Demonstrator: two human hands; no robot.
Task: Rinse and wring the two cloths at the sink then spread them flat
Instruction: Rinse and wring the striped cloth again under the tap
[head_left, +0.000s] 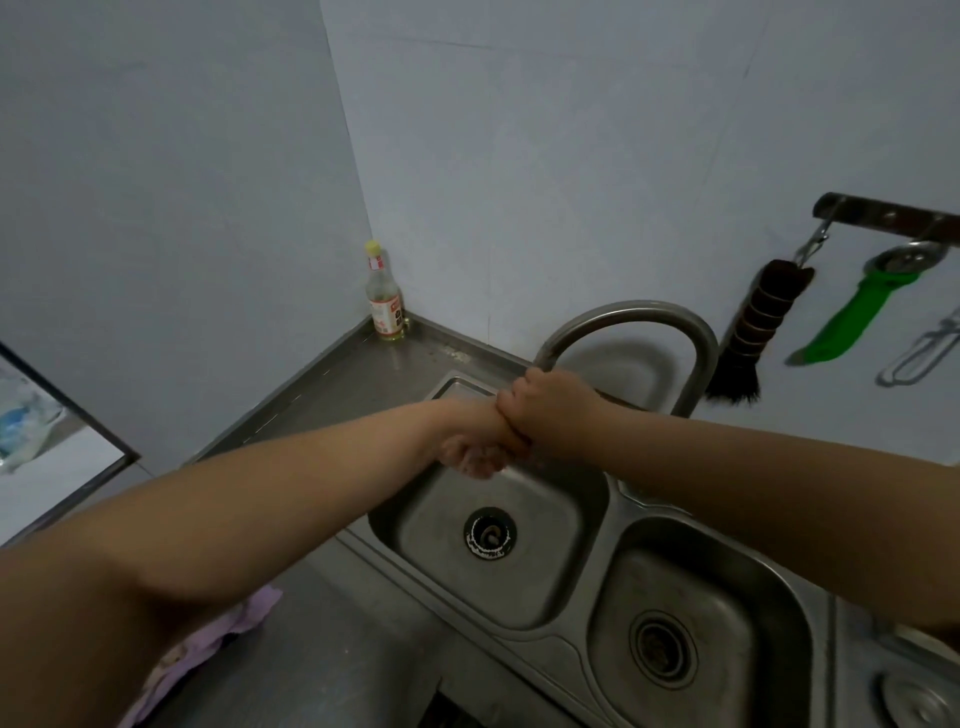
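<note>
Head view: your right hand (553, 402) grips your left wrist, fingers curled round it, directly below the spout of the gooseneck faucet (631, 325). Your left hand (475, 454) hangs over the left basin of the double sink (597, 519); its fingers point down and are blurred, so whether they are curled or hold anything cannot be determined. A lilac cloth (208, 644) lies crumpled on the steel counter (322, 395) at 7 o'clock from the left basin, mostly hidden beneath your left forearm. Only one cloth is identifiable. At 11 o'clock, a yellow-capped bottle (383, 293) stands in the corner. At 3 o'clock, a wall rail (893, 212), cut off by the frame edge, carries a brush (750, 338) and a green-handled utensil (852, 317).
</note>
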